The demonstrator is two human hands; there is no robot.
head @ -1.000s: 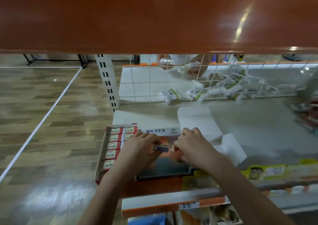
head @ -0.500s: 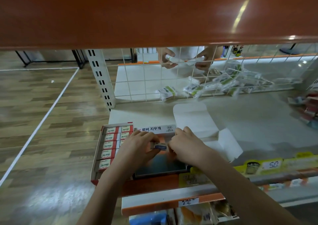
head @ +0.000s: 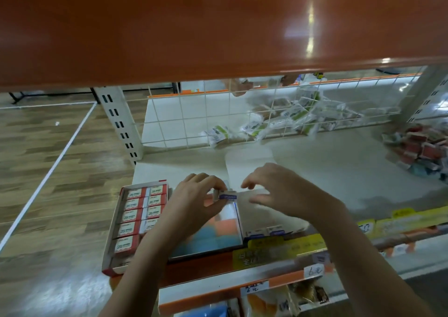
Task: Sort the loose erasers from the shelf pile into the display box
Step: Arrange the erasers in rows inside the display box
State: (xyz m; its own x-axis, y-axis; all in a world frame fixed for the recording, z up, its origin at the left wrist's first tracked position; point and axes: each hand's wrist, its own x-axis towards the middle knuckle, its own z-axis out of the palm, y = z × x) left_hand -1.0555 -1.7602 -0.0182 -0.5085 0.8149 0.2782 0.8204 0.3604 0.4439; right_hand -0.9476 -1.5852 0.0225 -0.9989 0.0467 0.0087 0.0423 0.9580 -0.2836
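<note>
Head view blurs the display box (head: 211, 241) contents. Above its far edge, the left hand (head: 194, 202) pinches a small eraser (head: 226, 196); just beside, the right hand (head: 278, 190) hovers, fingers loosely curled, empty.

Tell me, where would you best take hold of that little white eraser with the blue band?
Probably by its two long sides, coming from above. The small white eraser with the blue band is a short flat block, so its narrow edges suit a pinch. The left hand pinches it that way now, over the open display box with blue and orange inside, while the right hand hovers nearby, holding nothing.
</note>
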